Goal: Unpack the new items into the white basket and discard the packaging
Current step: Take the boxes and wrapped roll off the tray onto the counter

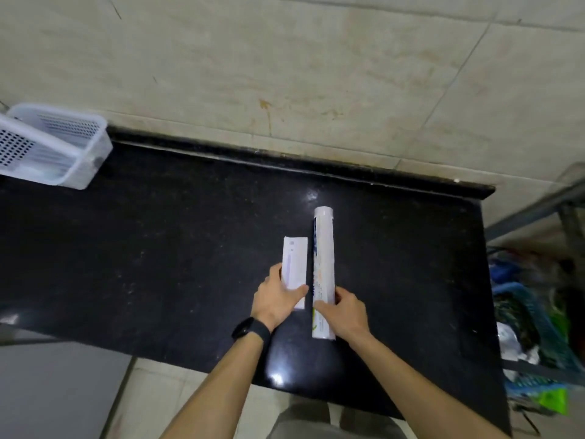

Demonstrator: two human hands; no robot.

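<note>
Two white packages lie side by side on the black counter (158,248). The shorter flat box (296,261) is on the left; my left hand (278,296) holds its near end, thumb across the top. The longer box (323,258) with blue and orange print lies to its right, and my right hand (346,313) grips its near part with thumb and fingers around it. The white perforated basket (91,147) stands at the counter's far left corner, well away from both hands; its contents are unclear.
A tiled wall (285,74) rises behind the counter. To the right, past the counter's edge, a metal rack holds a blue basket (525,312) with bags and a green packet. Light floor tiles show below the near edge.
</note>
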